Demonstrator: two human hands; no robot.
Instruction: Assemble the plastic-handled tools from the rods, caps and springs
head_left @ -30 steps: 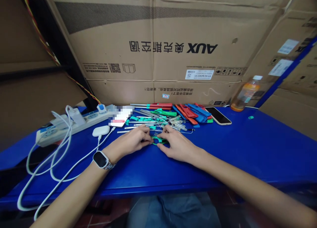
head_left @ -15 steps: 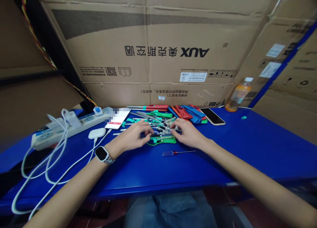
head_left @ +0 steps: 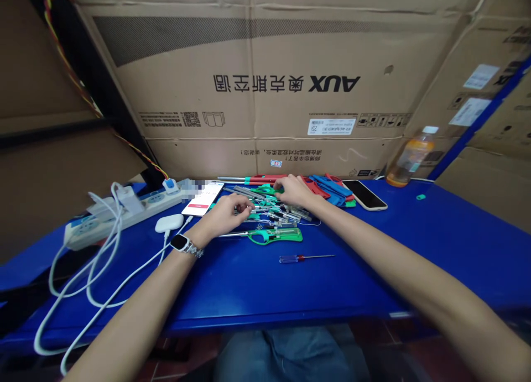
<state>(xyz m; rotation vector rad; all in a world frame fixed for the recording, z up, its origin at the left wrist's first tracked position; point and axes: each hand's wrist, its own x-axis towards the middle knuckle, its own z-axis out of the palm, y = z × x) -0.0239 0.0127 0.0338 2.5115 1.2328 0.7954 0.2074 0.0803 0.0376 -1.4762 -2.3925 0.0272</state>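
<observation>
Loose parts of long-nosed gas lighters (head_left: pixel 265 208), with metal tubes, clear fuel tanks and thin wires, lie in a heap on the blue table (head_left: pixel 249 282). Over the left side of the heap is my left hand (head_left: pixel 228 213), its thumb and curled fingers close together; whatever is between them is hidden. My right hand (head_left: pixel 293 191) reaches to the back of the heap, fingers bent down on a green lighter casing (head_left: pixel 269 189). A green-framed lighter (head_left: pixel 286 235) lies at the front of the heap. Nearer me rests a screwdriver (head_left: pixel 292 258) with a purple and red handle.
Red and blue casings (head_left: pixel 332 189) are piled at the back right beside a dark phone (head_left: pixel 365 195). A drink bottle (head_left: pixel 410 158) stands farther right. On the left are a lit phone (head_left: pixel 203 199), a white earbud case (head_left: pixel 169 223), a power strip (head_left: pixel 136 205) and looping white cables (head_left: pixel 112 244).
My right hand has moved back and slightly left, from the heap's right side to the green casing behind. My left hand stays over the left side. The view has shifted slightly.
</observation>
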